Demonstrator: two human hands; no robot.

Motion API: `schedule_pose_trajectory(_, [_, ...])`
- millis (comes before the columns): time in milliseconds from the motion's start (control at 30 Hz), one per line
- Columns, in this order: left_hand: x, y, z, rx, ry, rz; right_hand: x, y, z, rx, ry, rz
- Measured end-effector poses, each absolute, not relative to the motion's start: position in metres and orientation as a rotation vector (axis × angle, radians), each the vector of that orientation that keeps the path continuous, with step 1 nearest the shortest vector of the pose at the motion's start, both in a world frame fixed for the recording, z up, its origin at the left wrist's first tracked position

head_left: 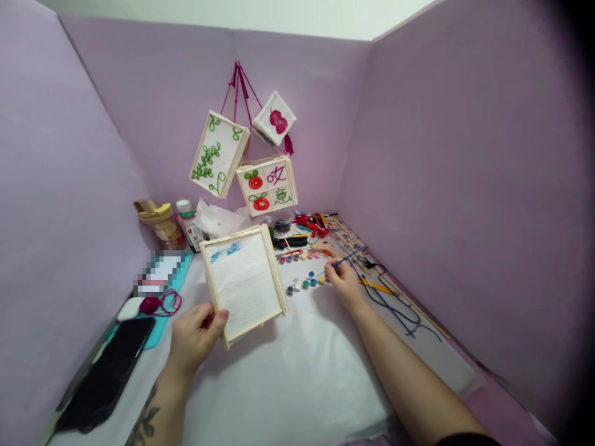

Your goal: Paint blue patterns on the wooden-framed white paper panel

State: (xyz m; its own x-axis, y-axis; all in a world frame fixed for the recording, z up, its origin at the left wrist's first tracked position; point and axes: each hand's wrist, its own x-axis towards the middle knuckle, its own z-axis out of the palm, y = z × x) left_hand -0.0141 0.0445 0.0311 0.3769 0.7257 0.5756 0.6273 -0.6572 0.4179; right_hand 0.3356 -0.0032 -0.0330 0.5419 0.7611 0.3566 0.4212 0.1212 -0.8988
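My left hand point(198, 331) grips the lower left edge of a wood-framed white panel point(246, 294), thumb on its front. Blue paint dabs mark the panel's upper left. The panel is held tilted above the white-covered table point(288, 384). My right hand point(343, 282) is closed around a thin blue paintbrush point(348, 255). Its tip points left, over the small paint pots point(305, 284), close to the blue one. The pots hold black, white, green, blue and yellow paint. A second row of paint pots point(303, 257) lies farther back.
Framed pictures point(218, 155) hang on cords from the back wall. At left are a phone point(111, 371), a magenta cord point(171, 302), a white bottle point(188, 223) and a yellow-lidded tub point(162, 226). Pliers point(292, 241) lie behind the paints; a black cable point(390, 303) runs at right.
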Motion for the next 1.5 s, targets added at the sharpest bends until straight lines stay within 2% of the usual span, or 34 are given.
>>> schedule_pose_trajectory(233, [-0.0139,0.0445,0.0315,2.493,1.213,1.163,0.3360,0.0014,-0.0370,-1.639,-1.283,0.212])
schedule_pose_trajectory(1500, [-0.0154,0.0454,0.0300,2.568,1.159,1.211,0.3344,0.0038,-0.0346,-1.664,-1.123,0.344])
